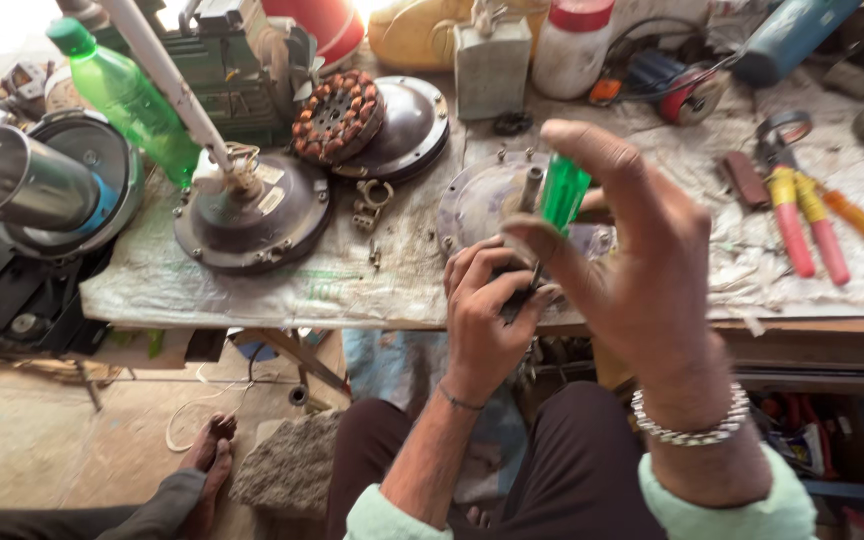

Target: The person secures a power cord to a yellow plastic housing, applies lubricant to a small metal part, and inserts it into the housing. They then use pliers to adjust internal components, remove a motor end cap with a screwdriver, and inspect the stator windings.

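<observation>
Green plastic marks the screwdriver handle (563, 192), gripped upright in the right hand (642, 270) above a grey round motor housing (477, 205). Just below, the left hand (487, 310) pinches the tool's shaft at the bench edge (352, 322), fingers closed. Pliers with red and yellow grips (802, 225) lie well apart to the right; a second housing (252, 215) sits off left.
</observation>
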